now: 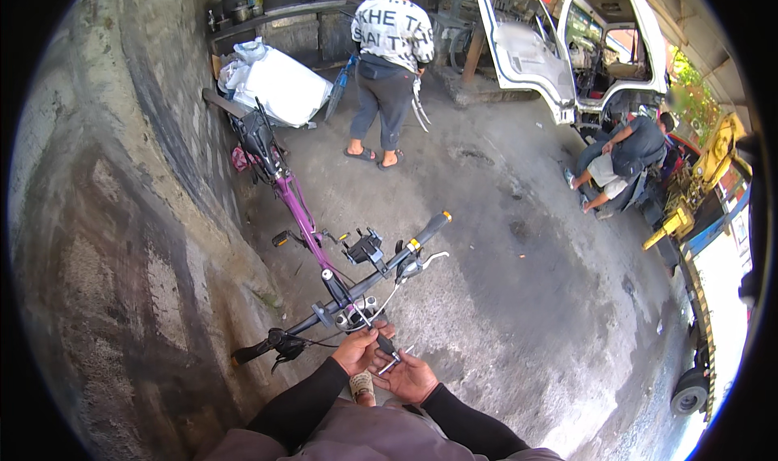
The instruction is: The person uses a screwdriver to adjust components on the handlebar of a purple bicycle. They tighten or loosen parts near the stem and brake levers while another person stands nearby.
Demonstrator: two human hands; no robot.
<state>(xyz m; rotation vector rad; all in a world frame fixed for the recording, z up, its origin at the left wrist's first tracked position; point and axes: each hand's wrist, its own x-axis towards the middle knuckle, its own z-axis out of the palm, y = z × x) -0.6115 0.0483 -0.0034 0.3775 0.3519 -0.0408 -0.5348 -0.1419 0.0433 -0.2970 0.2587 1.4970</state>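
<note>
Low in the middle, my left hand (356, 351) is closed around a black-handled screwdriver (384, 345), its thin metal shaft pointing up toward the bicycle's handlebar. My right hand (415, 378) pinches a short silver metal rod (391, 365) against the end of the handle; what exactly the rod is cannot be made out. Just beyond my hands stands a purple bicycle (298, 210) with a black handlebar (369, 283), orange-ended grips and silver brake levers. Cables and a silver stem part (356, 313) sit right above my left fingers.
A rough concrete wall (146, 242) runs along the left. A person (389, 64) stands at the back beside a white wrapped bundle (279, 84). At right, other people (628, 153) crouch by a white truck cab (612, 39) with its door open, near yellow machinery (681, 210).
</note>
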